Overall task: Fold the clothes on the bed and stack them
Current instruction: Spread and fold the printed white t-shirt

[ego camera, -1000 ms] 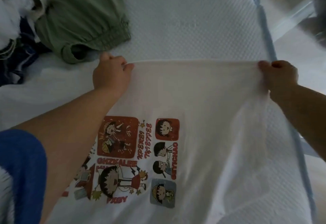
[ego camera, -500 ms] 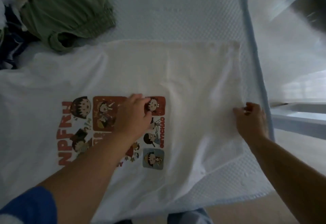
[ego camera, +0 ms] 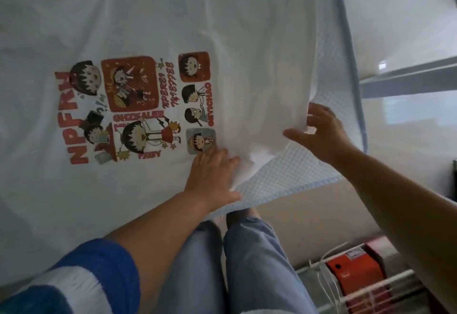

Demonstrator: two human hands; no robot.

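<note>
Head view: white T-shirt [ego camera: 153, 29] lies spread, print up, on the bed [ego camera: 291, 175], unfolded. Left hand [ego camera: 212, 177] presses flat near its right edge; right hand [ego camera: 321, 135], fingers spread, lifts that edge. No stack visible.

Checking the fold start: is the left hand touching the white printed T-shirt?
Touching. The head view shows the left hand lying flat, fingers straight, on the white printed T-shirt just below its cartoon print.

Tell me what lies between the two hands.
In the head view, a lifted, bunched fold of the white T-shirt lies between the left hand and right hand, with bare mattress just below it.
</note>
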